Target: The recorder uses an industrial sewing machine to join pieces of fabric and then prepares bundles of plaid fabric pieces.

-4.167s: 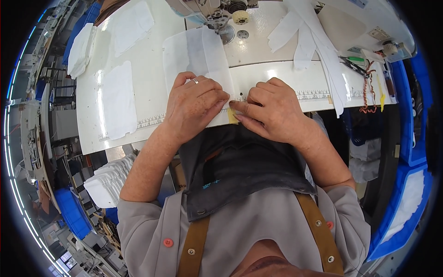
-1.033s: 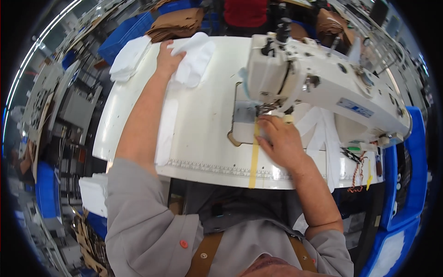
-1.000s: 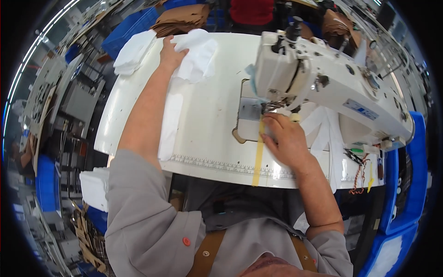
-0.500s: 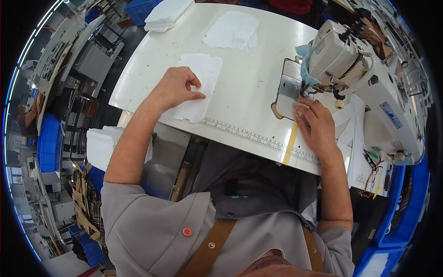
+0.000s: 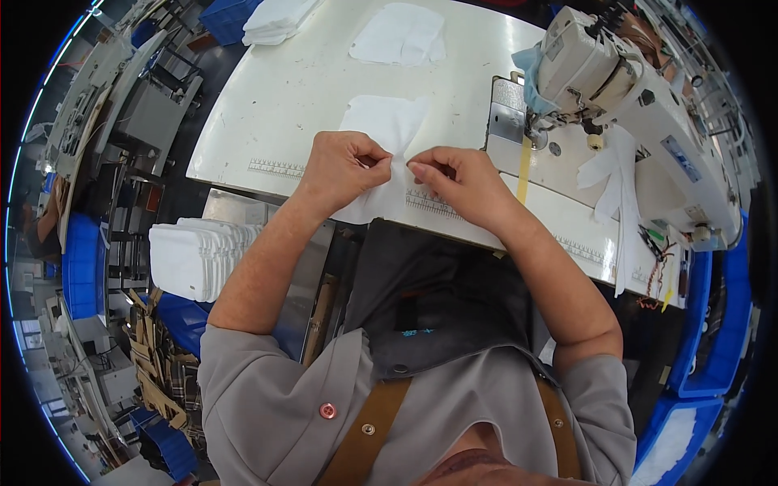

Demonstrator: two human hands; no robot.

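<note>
A white fabric piece point(image 5: 386, 112) lies at the near middle of the white table point(image 5: 276, 88), its lower end reaching the front edge. My left hand point(image 5: 347, 170) pinches the piece with curled fingers. My right hand point(image 5: 449, 183) is at the fabric's right edge, its thumb and index tip close together; whether fabric is between them is hard to make out. To the right stands a white sewing machine point(image 5: 616, 81) with a metal plate point(image 5: 507, 120). A yellow tape strip point(image 5: 523, 174) runs from beside the plate toward the table edge.
White stacks sit at the far left corner point(image 5: 277, 18) and below left point(image 5: 194, 257). Another piece point(image 5: 396, 34) lies at the back; white strips point(image 5: 613, 174) lie under the machine. Scissors point(image 5: 653, 243) are at right, beside blue bins point(image 5: 713, 324). A person point(image 5: 44, 231) is at far left.
My right hand has left the machine plate and moved left beside my left hand. My left hand has come down from the back of the table; the near fabric piece has shifted right.
</note>
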